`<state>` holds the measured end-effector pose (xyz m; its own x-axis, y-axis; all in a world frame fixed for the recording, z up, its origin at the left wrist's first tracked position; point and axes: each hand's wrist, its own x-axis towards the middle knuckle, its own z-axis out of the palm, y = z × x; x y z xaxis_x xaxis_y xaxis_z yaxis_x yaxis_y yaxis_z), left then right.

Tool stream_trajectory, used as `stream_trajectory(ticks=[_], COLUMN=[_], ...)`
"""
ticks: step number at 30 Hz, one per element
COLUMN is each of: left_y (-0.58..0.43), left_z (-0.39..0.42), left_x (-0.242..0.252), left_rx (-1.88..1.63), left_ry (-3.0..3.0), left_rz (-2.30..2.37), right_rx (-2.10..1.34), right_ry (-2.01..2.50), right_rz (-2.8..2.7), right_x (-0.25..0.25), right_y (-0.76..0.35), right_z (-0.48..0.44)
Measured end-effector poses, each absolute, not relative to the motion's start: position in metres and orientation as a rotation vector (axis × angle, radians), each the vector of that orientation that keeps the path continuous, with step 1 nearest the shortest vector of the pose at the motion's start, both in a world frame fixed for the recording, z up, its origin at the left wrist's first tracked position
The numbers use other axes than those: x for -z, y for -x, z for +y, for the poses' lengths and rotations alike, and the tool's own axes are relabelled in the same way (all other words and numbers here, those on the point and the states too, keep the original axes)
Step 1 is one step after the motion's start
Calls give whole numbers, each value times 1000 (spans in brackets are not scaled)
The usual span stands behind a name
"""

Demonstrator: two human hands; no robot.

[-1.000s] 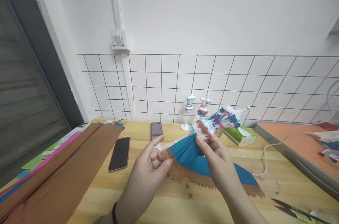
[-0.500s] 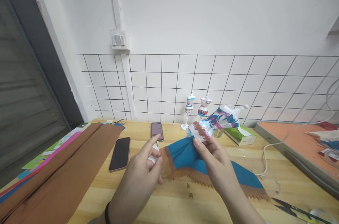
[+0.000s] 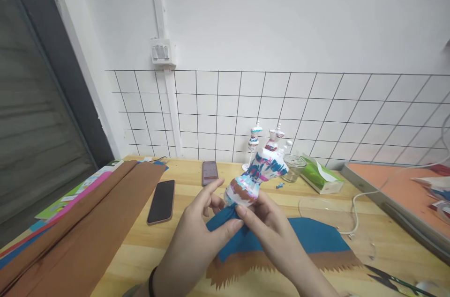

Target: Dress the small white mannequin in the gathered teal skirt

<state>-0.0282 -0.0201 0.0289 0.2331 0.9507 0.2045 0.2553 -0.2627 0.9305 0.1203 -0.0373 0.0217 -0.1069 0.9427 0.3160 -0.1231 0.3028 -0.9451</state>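
Observation:
A small white dress-form mannequin (image 3: pixel 260 170), painted in blue, pink and brown, leans toward the upper right between my hands. Gathered against its lower end is a strip of blue crepe paper (image 3: pixel 311 236), with a brown fringed border (image 3: pixel 228 274) hanging along its near side. My right hand (image 3: pixel 270 229) pinches the gathers against the mannequin's base, its fingers behind the form. From the other side, the thumb of my left hand (image 3: pixel 200 233) presses on the blue paper; its index finger sticks out and the other fingers curl partly out of sight.
Two painted mannequins (image 3: pixel 253 140) stand at the back beside a glass jar (image 3: pixel 294 168) and a green tissue pack (image 3: pixel 319 175). Two phones (image 3: pixel 161 202) lie left of centre. Folded brown paper (image 3: pixel 87 222) covers the left side. Scissors (image 3: pixel 393 280) lie front right, near an orange-topped board (image 3: pixel 397 194).
My left hand has moved right and onto the blue paper, beside my right hand. The mannequin has shifted left and tilted more upright. The white item at my left fingers is out of sight.

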Motion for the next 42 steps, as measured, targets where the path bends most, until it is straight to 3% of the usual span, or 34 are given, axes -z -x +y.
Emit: stream_trajectory(ticks=[10, 19, 29, 42], left_y=[30, 29, 29, 28], left_z=[-18, -21, -22, -21], left_x=[-31, -27, -37, -38], left_rx=[-1043, -1208, -964, -1120], left_ry=[-1601, -1860, -1754, -1877], left_rz=[968, 1360, 1263, 1147], right_rx=[-1198, -1186, -1147, -1102], right_ry=[773, 825, 823, 892], right_rz=[-1300, -1223, -1276, -1254], right_x=[-23, -21, -20, -22], right_y=[-120, -119, -117, -113], right_z=[-36, -33, -37, -38])
